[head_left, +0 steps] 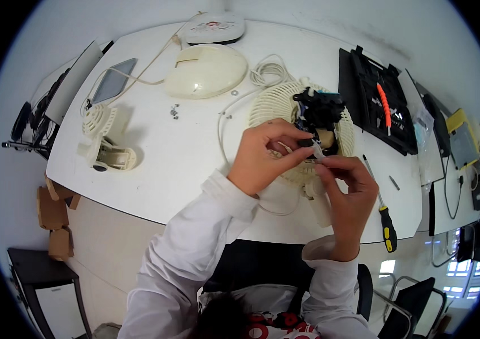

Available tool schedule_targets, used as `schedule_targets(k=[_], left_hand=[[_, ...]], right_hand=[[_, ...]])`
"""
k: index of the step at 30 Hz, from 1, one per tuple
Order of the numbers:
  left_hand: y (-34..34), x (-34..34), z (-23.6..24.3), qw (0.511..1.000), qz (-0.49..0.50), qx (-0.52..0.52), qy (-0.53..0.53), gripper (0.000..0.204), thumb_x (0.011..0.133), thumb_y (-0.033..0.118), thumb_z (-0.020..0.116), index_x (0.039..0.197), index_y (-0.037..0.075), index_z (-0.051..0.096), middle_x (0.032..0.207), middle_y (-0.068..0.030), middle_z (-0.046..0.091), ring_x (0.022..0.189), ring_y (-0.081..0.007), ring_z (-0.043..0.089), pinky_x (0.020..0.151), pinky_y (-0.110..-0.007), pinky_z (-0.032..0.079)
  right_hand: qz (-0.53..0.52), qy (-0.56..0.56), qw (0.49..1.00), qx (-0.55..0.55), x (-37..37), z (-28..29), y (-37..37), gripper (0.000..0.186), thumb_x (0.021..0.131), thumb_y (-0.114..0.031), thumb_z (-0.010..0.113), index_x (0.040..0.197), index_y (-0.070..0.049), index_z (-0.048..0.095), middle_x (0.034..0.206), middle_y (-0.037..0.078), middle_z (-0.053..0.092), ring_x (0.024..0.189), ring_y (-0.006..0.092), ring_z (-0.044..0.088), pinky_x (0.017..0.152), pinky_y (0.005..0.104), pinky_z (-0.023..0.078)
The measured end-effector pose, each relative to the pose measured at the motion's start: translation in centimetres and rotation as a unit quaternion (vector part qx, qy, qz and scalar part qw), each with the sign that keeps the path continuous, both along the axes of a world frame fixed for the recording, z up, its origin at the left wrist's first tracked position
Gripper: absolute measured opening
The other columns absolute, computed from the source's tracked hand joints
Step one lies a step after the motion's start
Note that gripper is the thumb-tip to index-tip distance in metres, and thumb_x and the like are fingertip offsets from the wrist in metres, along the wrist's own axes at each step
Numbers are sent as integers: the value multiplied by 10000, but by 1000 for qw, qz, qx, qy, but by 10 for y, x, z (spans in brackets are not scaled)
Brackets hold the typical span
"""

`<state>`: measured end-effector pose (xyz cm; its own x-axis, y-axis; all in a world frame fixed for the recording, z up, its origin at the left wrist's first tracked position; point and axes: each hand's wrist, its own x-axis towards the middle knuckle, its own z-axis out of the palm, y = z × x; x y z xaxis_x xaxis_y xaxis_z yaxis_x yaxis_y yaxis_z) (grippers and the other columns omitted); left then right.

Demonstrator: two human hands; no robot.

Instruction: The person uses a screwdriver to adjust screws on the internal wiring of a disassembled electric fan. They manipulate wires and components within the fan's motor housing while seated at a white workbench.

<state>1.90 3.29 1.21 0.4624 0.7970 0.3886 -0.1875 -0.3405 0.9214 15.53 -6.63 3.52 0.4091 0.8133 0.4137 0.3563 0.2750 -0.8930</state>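
Note:
My left hand (260, 158) comes in over a cream fan's motor assembly, thumb and forefinger pinched around a small black part (306, 143). Close against those fingertips, my right hand (348, 189) pinches a small whitish, translucent piece (318, 151); its exact kind is too small to tell. The dark motor assembly (320, 107) is exposed, with black plastic and wires on it. It sits on the round cream slatted fan grille (265, 107), which lies on the table. A cream stem (317, 206) extends toward me, partly behind my right hand.
A cream domed cover (209, 70) and a cream fan bracket (110, 144) lie on the white table (155, 186). Screws (174, 111) are scattered between them. A yellow-black screwdriver (387, 229) lies right, below an open black toolbox (387, 101) with an orange-handled tool (384, 107). Cable coils (270, 70) lie behind.

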Motion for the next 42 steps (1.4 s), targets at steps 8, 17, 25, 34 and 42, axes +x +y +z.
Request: schedule_targets(k=[8,17,25,34,42], left_hand=[[-3,-1,3,998,4,-55,5,251,786,21,741,1034,17,704,982,-71,655,811,-95,610,712,-207,474],[-4,-3,4,999,-23,-44,9,265,801,-14,715,1064,4,689,1007,-91,645,839,-113,616,732,-219,489],[-4,-2,6,999,-28,-30,13,261,805,-21,704,1065,5,689,1010,-91,641,848,-116,619,727,-219,489],[-6,-1,5,999,-18,-42,13,256,805,-6,710,1060,17,693,993,-70,644,828,-93,607,708,-205,468],[-6,0,5,999,-16,-21,27,254,812,-39,688,1065,-46,659,1015,-133,637,798,-155,655,717,-237,518]], right_hand=[[-20,-56,998,21,0,-5,5,131,739,6,756,839,-27,678,786,60,666,645,148,594,571,252,482],[-67,-136,987,54,-5,-5,6,141,722,-7,767,826,-46,681,764,60,652,640,197,598,525,280,477],[-77,-151,984,49,-5,-5,8,138,725,-3,765,828,-47,684,747,45,644,626,172,591,473,258,448],[-68,-118,991,7,-6,3,5,108,749,-15,752,815,-50,674,741,46,643,543,146,560,465,244,433],[-85,-122,989,18,-7,1,6,110,746,-20,756,810,-51,673,742,44,645,553,142,565,464,245,433]])
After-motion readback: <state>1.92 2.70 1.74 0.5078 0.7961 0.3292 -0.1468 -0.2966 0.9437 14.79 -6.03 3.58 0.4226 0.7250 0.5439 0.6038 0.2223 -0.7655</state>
